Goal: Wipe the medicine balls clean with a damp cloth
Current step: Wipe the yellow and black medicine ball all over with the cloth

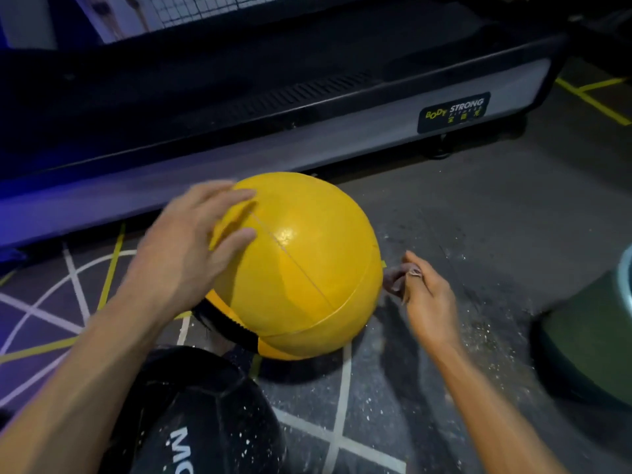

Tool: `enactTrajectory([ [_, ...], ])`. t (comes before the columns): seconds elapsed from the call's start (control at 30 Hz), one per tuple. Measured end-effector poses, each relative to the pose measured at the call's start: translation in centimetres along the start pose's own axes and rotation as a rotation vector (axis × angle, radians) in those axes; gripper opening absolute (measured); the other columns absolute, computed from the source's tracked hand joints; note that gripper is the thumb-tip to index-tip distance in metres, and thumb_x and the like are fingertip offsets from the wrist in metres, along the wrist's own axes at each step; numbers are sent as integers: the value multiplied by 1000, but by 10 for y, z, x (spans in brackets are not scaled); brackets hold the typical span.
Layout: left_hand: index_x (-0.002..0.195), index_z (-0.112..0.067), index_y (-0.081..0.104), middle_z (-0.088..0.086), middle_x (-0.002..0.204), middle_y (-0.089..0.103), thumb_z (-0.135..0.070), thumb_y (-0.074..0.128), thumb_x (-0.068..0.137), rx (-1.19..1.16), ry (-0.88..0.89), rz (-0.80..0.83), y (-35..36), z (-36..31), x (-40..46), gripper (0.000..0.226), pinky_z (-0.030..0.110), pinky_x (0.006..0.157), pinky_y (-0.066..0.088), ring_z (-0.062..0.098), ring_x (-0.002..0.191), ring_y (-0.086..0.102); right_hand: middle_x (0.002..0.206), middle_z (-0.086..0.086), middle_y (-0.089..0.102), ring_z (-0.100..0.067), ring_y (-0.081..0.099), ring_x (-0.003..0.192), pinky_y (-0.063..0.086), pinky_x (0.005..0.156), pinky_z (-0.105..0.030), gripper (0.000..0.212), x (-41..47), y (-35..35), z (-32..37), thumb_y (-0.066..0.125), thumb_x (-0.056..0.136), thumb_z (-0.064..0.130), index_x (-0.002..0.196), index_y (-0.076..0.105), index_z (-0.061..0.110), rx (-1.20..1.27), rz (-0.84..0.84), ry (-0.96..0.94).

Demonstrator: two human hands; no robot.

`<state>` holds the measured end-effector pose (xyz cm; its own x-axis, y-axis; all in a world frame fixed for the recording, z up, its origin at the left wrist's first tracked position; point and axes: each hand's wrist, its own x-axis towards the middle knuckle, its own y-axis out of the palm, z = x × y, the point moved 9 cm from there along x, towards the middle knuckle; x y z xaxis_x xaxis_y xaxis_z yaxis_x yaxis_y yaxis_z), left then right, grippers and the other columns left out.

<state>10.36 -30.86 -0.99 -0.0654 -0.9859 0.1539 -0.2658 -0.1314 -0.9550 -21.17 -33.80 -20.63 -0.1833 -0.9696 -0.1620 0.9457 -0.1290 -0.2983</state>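
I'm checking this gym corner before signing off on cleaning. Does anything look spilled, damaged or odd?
Yes: white specks are scattered over the dark floor right of the yellow medicine ball and across the black ball, like spilled powder or debris. Neither ball looks damaged.

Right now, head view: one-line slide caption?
Left hand rests on yellow medicine ball; right hand pinches something small beside it.

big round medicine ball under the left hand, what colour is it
Yellow with a black band, seen in the head view.
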Motion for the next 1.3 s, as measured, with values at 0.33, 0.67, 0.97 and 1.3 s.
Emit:
enactTrajectory([
  [0.33, 159, -45, 21, -13, 154, 45, -64, 43, 97, -290, -329, 95, 7, 33, -28, 69, 45, 105, 42, 19, 128, 54, 143, 20, 57, -4, 53, 132, 42, 116, -43, 44, -15, 24, 35, 38, 112, 23, 154, 44, 30, 132, 54, -75],
  [0.67, 160, -45, 22, -22, 165, 24, -49, 64, 96, -500, 46, 128, 50, -38, 39, 77, 32, 117, 27, 8, 150, 26, 158, 12, 43, -6, 36, 147, 31, 124, -37, 42, 27, -15, 47, 40, 111, 22, 151, 49, 32, 99, -52, -151],
  [0.97, 159, -53, 13, -13, 172, 5, -48, 72, 92, -208, -42, 274, 119, -10, 72, 90, 47, 122, 23, 33, 151, 24, 126, 15, 63, -7, 56, 117, 42, 96, -26, 34, 82, -58, 105, 42, 109, 32, 139, 60, 29, -117, -200, -308],
  [1.3, 142, -40, 53, -17, 158, 40, -33, 72, 94, -460, -41, -45, 112, -22, 92, 52, 38, 113, 32, 16, 128, 40, 105, -5, 65, -34, 61, 111, 37, 79, -35, 24, 154, -50, 162, 40, 103, 41, 114, 55, 25, -510, -52, -334],
])
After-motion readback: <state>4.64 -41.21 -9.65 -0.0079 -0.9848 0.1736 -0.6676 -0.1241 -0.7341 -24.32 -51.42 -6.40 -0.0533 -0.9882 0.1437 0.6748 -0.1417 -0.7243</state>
